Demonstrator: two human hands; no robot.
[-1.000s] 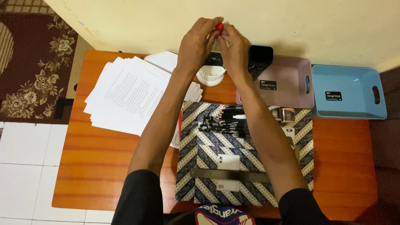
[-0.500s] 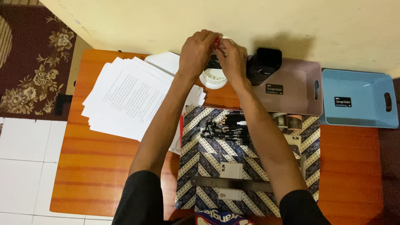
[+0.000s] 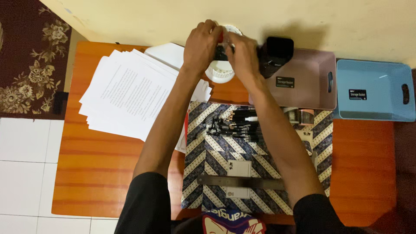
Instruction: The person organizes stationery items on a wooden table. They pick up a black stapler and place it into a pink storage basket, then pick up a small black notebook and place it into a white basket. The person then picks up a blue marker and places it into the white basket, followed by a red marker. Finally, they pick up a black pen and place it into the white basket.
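I see the left hand (image 3: pixel 200 45) and right hand (image 3: pixel 242 54) pinching a small red-tipped item (image 3: pixel 221 37) over the round white perforated holder (image 3: pixel 220 71) at the far edge, left of an empty-looking smooth pink plastic basket (image 3: pixel 307 93) and blue basket (image 3: pixel 372 102).

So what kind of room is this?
Probably a home desk or study corner: a fanned stack of white printed papers, a pile of black pens on batik-patterned books, and a floral maroon carpet.
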